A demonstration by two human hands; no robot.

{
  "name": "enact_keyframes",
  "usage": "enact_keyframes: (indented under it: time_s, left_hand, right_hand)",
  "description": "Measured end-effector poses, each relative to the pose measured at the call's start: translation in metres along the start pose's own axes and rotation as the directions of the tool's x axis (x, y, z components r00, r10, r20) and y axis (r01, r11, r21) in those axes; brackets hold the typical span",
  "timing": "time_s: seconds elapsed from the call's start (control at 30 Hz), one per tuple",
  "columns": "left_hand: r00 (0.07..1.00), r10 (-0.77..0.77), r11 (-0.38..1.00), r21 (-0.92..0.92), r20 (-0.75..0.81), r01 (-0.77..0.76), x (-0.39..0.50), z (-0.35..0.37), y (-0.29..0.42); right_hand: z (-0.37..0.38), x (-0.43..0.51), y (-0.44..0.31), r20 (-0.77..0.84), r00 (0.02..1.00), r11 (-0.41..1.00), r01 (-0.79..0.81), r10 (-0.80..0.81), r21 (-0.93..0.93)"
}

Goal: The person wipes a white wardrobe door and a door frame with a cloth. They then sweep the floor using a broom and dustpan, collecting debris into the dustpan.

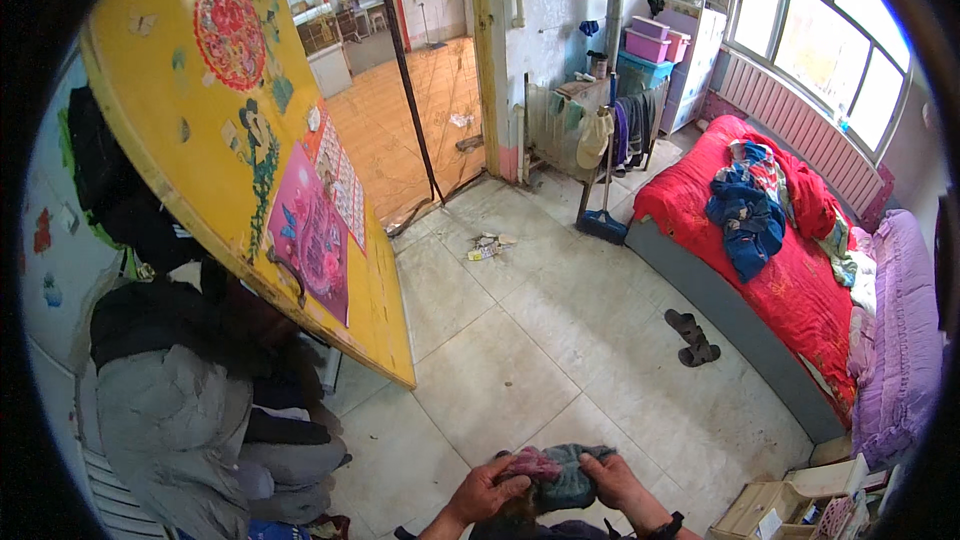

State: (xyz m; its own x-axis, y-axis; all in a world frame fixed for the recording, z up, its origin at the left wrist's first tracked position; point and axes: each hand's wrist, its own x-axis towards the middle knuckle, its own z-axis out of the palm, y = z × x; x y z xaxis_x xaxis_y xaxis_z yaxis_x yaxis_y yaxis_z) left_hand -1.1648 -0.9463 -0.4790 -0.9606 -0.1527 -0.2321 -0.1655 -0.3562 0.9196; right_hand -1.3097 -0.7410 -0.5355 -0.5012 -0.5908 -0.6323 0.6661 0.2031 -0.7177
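At the bottom of the view, both hands hold up a soft fabric piece in front of my body. My left hand (481, 493) pinches the pinkish-maroon part (535, 464) between thumb and fingers. My right hand (619, 486) grips the upper right corner of the grey-green part (568, 477). The cloth is bunched, so I cannot tell whether it is one garment or two, such as socks. Below the hands its lower edge hangs over dark clothing at my waist. A tiled floor (495, 360) spreads out beyond.
A yellow door (390, 360) stands ajar at left, beside piled grey and black clothes (172, 405). Sandals (691, 339) lie near the bed with a red cover (795, 307) and crumpled clothes (750, 217). A blue broom (602, 226) and small litter (489, 246) are farther off. A small drawer cabinet (757, 514) sits lower right.
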Motion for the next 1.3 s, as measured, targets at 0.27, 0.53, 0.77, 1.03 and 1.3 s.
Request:
enact_keyframes:
  time_s: [0.27,0.53,0.77,1.03,1.3]
  left_hand:
    - [0.905,0.356,0.549,0.836,-0.234,0.0,0.082,-0.099,0.066]
    - [0.897,0.304,0.486,0.862,-0.322,0.144,0.161,-0.177,0.059]
    - [0.868,0.12,0.437,0.811,-0.482,0.39,0.235,-0.265,0.086]
    - [0.806,0.14,0.488,0.748,-0.575,0.45,0.318,-0.333,0.139]
    - [0.854,0.188,0.448,0.816,-0.486,0.366,0.45,-0.478,0.177]
  right_hand:
    - [0.033,0.035,-0.129,-0.077,0.879,0.878,0.459,-0.471,-0.132]
    - [-0.035,0.081,-0.268,-0.348,0.647,0.692,0.722,-0.678,-0.005]
    - [-0.124,0.276,-0.189,-0.426,0.764,0.306,-0.309,-0.484,-0.901]
    - [-0.064,0.405,-0.339,-0.278,0.839,0.854,0.349,-0.468,-0.387]
    - [0.023,0.536,-0.425,-0.101,0.847,0.36,0.111,-0.522,-0.926]
